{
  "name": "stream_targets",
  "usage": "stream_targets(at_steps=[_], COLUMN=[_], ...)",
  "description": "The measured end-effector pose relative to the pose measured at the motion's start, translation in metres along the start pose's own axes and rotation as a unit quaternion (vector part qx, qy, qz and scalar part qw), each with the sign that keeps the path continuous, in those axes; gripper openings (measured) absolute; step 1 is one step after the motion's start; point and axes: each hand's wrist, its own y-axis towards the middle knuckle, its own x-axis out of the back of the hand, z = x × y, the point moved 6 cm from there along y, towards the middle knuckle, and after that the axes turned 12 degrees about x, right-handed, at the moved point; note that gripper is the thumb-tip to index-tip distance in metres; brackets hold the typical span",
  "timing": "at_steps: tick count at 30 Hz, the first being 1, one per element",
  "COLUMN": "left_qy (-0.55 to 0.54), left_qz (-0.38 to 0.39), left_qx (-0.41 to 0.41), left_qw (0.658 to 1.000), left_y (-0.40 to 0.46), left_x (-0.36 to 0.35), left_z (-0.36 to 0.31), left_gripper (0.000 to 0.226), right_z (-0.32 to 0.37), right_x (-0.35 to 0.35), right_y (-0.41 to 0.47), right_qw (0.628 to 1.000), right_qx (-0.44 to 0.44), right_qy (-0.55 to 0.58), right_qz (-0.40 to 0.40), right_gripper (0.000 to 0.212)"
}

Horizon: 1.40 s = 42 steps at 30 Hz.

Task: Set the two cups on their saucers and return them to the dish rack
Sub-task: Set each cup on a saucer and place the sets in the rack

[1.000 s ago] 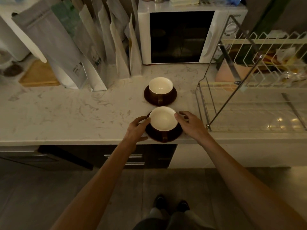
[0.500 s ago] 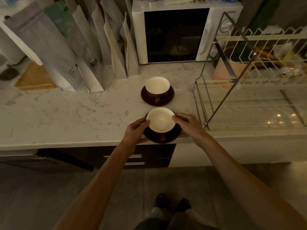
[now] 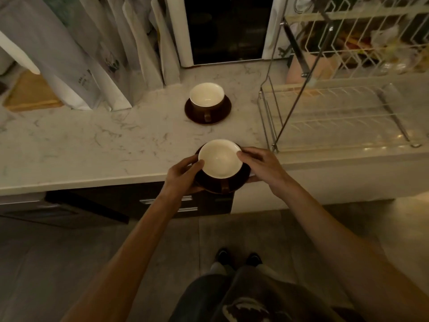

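- A dim kitchen: a pale marble-look counter (image 3: 97, 145) runs left to right, with dark drawers (image 3: 167, 205) under it and a grey tiled floor (image 3: 69, 263) below.
- The near cup (image 3: 219, 158), white inside, sits on its dark saucer (image 3: 234, 185), which juts out past the near edge of the counter.
- The left hand (image 3: 181, 175) grips the saucer's left side, thumb up against the cup's rim and fingers curled under.
- The right hand (image 3: 262, 165) grips the right side the same way, thumb at the rim and fingers under the saucer.
- The far cup (image 3: 207, 95) stands on its own saucer (image 3: 220, 115) further back on the counter, handle turned toward the viewer, apart from the near pair.
- The wire dish rack (image 3: 336, 117) stands to the right of both cups; its near-left corner post is just beside the right hand.
- A white microwave (image 3: 227, 29) with a dark door stands at the far edge, behind the far cup.
- Tall paper bags (image 3: 76, 54) lean in a row at the far left, with a wooden board (image 3: 30, 94) beside them.
- The person's shoes (image 3: 239, 259) show on the floor.
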Motion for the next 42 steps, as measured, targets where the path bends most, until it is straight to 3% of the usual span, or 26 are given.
stream_targets(at_steps=[17, 27, 42], left_qy=[0.038, 0.052, 0.059], left_qz=[0.027, 0.069, 0.115], left_qx=[-0.035, -0.074, -0.092], left_qw=[0.998, 0.994, 0.987], left_y=[-0.064, -0.071, -0.025], left_x=[-0.136, -0.232, -0.339], left_z=[0.027, 0.003, -0.071], left_gripper=[0.034, 0.024, 0.016], right_z=[-0.017, -0.011, -0.001], right_x=[0.143, 0.245, 0.35], right_y=[-0.07, -0.076, -0.025], right_qw=[1.0, 1.0, 0.991], right_qx=[0.003, 0.02, 0.024], right_qy=[0.002, 0.008, 0.015], right_qz=[0.004, -0.022, -0.129], right_gripper=[0.03, 0.018, 0.024])
